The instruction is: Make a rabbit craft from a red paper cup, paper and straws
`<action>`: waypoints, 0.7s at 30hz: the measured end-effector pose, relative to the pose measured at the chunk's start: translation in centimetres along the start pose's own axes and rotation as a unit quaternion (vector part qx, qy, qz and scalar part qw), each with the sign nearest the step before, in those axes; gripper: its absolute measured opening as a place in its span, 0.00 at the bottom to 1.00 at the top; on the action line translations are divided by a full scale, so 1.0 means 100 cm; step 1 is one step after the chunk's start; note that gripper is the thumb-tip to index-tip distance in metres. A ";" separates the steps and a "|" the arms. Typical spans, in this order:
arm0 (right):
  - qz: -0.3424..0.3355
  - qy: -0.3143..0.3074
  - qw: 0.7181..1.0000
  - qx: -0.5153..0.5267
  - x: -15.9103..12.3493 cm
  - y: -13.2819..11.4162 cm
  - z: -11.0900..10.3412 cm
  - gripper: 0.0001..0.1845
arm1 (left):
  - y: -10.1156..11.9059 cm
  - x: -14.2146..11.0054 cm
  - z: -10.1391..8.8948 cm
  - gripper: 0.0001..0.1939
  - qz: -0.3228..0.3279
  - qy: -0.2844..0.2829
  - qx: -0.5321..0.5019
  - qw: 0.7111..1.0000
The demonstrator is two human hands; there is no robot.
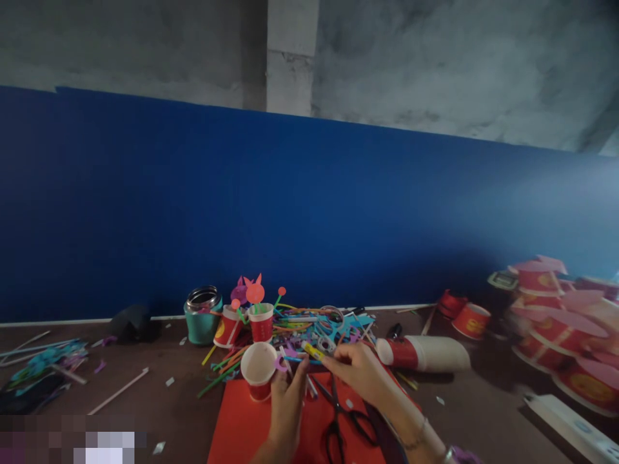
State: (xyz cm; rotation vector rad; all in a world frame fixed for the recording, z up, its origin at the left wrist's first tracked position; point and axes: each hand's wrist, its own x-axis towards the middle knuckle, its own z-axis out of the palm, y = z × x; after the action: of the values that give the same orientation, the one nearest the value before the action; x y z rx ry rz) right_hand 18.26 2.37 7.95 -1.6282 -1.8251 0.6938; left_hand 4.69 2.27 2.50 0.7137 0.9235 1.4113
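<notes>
My left hand (285, 406) is closed on a thin blue straw (293, 359), its thumb against it. A purple crescent-shaped piece (280, 363) shows at the straw's left end; whether they are joined I cannot tell. Coming in from the right, my right hand (360, 372) pinches at the straw's other end, with the fingertips partly hidden. Just left of my left hand stands a red and white paper cup (258, 370), upright with its mouth open. Black-handled scissors (337, 425) lie on a red sheet (236, 425) below my hands. A yellow tube (313, 351) lies behind the straw.
Behind my hands is a pile of coloured straws and cut pieces (309, 322). Decorated cups (262, 322) and a teal jar (203, 317) stand at the back. A stack of cups (423, 354) lies on its side at right, near red cup crafts (561, 328) and a white power strip (575, 428).
</notes>
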 end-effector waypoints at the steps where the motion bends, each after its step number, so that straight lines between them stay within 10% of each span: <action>1: -0.053 0.037 0.997 -0.045 -0.002 -0.004 -0.003 0.10 | -0.002 0.001 0.000 0.18 0.005 -0.010 -0.005 1.000; 13: -0.035 -0.024 0.997 -0.068 0.011 0.023 0.011 0.20 | -0.011 0.014 -0.006 0.16 -0.123 -0.034 -0.192 0.973; 21: -0.024 -0.019 0.997 -0.065 0.005 0.010 0.012 0.14 | -0.025 0.011 -0.013 0.08 0.076 -0.049 0.027 0.996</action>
State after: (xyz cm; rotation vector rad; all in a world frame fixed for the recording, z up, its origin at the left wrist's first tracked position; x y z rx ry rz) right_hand 18.06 2.96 6.42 -1.6568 -1.9671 0.5994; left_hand 4.73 3.02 -0.42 0.9020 0.8480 1.4757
